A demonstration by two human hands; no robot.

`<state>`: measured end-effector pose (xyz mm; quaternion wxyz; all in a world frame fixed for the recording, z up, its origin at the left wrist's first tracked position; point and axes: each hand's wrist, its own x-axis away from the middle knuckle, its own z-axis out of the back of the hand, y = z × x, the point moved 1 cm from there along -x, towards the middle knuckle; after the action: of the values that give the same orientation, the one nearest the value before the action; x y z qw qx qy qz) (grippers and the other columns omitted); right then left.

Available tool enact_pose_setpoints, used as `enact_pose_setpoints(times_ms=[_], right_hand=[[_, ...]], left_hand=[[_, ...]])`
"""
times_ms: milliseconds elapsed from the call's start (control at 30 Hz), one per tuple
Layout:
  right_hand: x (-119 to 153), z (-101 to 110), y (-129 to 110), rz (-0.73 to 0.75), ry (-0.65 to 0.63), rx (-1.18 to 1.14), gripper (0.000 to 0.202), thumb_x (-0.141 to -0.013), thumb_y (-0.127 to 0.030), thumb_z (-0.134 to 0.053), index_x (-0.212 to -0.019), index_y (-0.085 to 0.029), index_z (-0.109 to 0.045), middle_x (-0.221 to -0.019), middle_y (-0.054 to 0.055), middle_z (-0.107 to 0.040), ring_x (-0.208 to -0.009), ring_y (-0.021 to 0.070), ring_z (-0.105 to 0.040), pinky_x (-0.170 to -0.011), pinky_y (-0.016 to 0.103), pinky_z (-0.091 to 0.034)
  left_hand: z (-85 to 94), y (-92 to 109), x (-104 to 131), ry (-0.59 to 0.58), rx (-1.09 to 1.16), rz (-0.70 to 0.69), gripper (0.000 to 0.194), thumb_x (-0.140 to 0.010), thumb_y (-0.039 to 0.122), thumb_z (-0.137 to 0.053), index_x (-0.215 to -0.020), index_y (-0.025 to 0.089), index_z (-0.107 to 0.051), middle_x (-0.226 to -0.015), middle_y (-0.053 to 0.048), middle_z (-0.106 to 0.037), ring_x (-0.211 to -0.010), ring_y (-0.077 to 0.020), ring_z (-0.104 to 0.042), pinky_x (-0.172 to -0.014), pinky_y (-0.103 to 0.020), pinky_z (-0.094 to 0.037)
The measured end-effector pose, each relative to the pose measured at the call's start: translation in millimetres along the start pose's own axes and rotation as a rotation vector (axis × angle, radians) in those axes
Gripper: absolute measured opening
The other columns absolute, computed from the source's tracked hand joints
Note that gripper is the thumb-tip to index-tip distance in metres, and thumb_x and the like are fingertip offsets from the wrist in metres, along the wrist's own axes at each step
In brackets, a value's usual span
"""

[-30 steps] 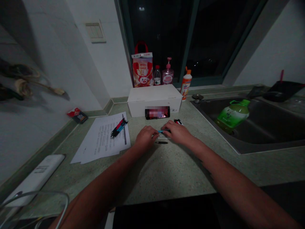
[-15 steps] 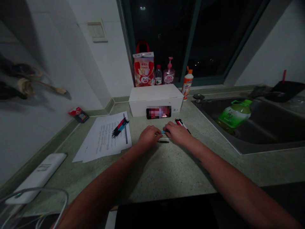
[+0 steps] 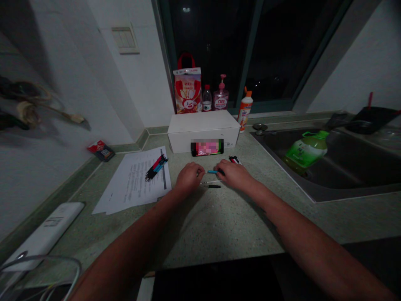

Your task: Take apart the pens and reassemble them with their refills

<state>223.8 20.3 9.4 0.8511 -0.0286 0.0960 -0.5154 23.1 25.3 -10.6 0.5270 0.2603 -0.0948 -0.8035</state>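
Observation:
In the head view my right hand is closed on a blue pen barrel, its end pointing left. Facing it, my left hand has its fingers pinched together. Something thin and pale reaches from the barrel to the left fingertips, too small to make out. Just below the hands, a black pen part and a thin white stick lie on the countertop. Several pens lie behind my right hand, partly covered by it.
Printed sheets at left carry a bundle of pens. A phone leans on a white box. Bottles stand behind. The sink, with a green jug, is at right. A white power bank-like slab lies front left.
My left hand has moved left, away from my right hand, so more of the blue barrel shows between them. The right hand stays nearly in place. The phone screen picture differs.

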Motion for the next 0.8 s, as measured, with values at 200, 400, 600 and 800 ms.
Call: enact_pose_setpoints(times_ms=[200, 400, 600, 800], right_hand=[[1.0, 3.0, -3.4, 0.041, 0.034, -0.058, 0.017, -0.092, -0.023, -0.056, -0.104, -0.019, -0.067, -0.106, 0.008, -0.066, -0.094, 0.0207, -0.062, -0.072, 0.029, -0.040], [0.8, 3.1, -6.3, 0.064, 0.016, -0.118, 0.015, -0.091, -0.023, -0.058, -0.102, -0.020, -0.067, -0.105, 0.007, -0.068, -0.096, 0.0211, -0.063, -0.078, 0.030, -0.041], [2.1, 0.9, -9.3, 0.101, 0.038, -0.171, 0.018, -0.092, -0.024, -0.057, -0.107, -0.020, -0.064, -0.107, 0.007, -0.069, -0.098, 0.0203, -0.063, -0.080, 0.029, -0.042], [2.0, 2.1, -12.0, 0.116, 0.087, -0.224, 0.019, -0.092, -0.024, -0.054, -0.109, -0.021, -0.063, -0.107, 0.006, -0.068, -0.096, 0.0187, -0.062, -0.080, 0.027, -0.041]], left_hand=[[1.8, 0.0, 1.3, 0.008, 0.043, 0.006, 0.009, -0.088, 0.023, -0.061, -0.088, 0.019, -0.069, -0.088, -0.005, -0.067, -0.088, -0.0207, -0.060, -0.082, -0.033, -0.046], [0.5, -1.2, 1.4, -0.002, 0.169, 0.014, 0.008, -0.087, 0.021, -0.063, -0.087, 0.018, -0.070, -0.087, -0.004, -0.068, -0.086, -0.0187, -0.060, -0.081, -0.032, -0.047], [1.7, -4.0, 2.7, 0.041, 0.429, 0.138, 0.011, -0.083, 0.026, -0.066, -0.087, 0.018, -0.071, -0.088, -0.004, -0.071, -0.081, -0.0178, -0.063, -0.079, -0.031, -0.051], [2.7, -3.0, 2.5, 0.059, 0.600, 0.192, 0.016, -0.083, 0.029, -0.066, -0.092, 0.016, -0.070, -0.092, -0.006, -0.074, -0.086, -0.0195, -0.068, -0.082, -0.032, -0.053]])
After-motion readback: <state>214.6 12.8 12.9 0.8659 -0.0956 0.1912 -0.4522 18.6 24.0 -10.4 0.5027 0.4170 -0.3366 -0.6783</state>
